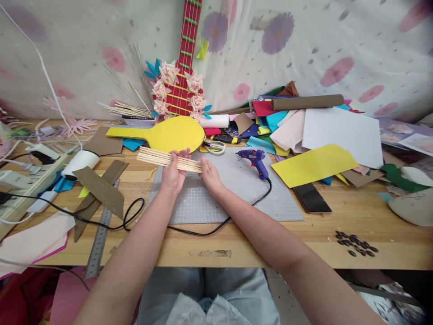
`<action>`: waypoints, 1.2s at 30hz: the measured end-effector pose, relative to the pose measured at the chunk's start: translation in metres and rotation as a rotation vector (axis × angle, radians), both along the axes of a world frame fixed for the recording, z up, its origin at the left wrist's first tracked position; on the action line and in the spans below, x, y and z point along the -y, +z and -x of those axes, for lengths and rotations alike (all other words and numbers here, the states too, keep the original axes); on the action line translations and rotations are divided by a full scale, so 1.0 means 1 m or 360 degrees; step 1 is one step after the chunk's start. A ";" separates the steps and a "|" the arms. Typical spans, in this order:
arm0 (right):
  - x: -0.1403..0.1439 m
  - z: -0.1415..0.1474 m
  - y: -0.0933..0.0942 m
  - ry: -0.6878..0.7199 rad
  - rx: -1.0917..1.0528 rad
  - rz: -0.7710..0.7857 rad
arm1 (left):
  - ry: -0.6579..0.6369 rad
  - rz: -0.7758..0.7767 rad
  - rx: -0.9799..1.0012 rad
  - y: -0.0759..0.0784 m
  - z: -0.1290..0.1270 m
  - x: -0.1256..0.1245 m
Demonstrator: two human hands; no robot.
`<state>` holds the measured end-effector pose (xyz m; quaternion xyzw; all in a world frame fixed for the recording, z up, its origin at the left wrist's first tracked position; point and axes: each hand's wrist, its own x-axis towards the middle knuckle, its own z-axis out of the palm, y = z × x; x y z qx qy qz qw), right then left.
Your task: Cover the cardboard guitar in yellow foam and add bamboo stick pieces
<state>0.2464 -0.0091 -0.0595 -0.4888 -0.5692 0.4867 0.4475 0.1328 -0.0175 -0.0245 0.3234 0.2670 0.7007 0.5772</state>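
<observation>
A bundle of thin wooden sticks [154, 156] lies level across both hands, above the grey cutting mat [196, 205]. My left hand [175, 171] is wrapped around the middle of the bundle, thumb on top. At the right end of the sticks, my right hand [210, 174] pinches their tips. Just behind the hands rests a yellow paddle-shaped cutout [176, 133], its handle pointing left. A blue glue gun [255, 161] lies on the mat to the right, with its black cord running under my forearms.
A red toy guitar with paper flowers [176, 90] leans against the curtain. Coloured sheets and a yellow strip [314, 164] pile up at right, near a black phone [311, 197] and dark seeds [356, 243]. Left are a steel ruler [99, 243], brown strips [101, 192] and a power strip [30, 192].
</observation>
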 end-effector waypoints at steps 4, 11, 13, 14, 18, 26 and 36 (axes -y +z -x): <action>0.000 0.005 0.000 -0.0442 0.0053 -0.0079 | -0.0002 0.0062 0.0057 0.000 -0.004 0.000; 0.005 0.001 0.006 -0.0356 0.0027 -0.0125 | -0.0011 0.0139 0.0176 -0.004 -0.004 0.001; 0.005 0.001 0.008 -0.0405 0.0126 -0.0219 | -0.0010 0.0151 0.0182 -0.005 -0.005 0.001; 0.005 0.000 0.009 -0.0424 0.0162 -0.0262 | -0.0011 0.0154 0.0188 -0.005 -0.005 0.002; 0.005 -0.004 0.014 -0.0450 0.0126 -0.0347 | -0.0128 0.0175 0.0231 -0.002 -0.006 0.003; -0.017 -0.047 0.018 -0.0499 0.0077 -0.0303 | -0.1490 0.0392 -0.0581 0.014 0.023 0.014; -0.018 -0.057 0.017 -0.0004 0.0177 -0.0276 | -0.0414 0.0145 -0.0527 0.050 0.033 0.007</action>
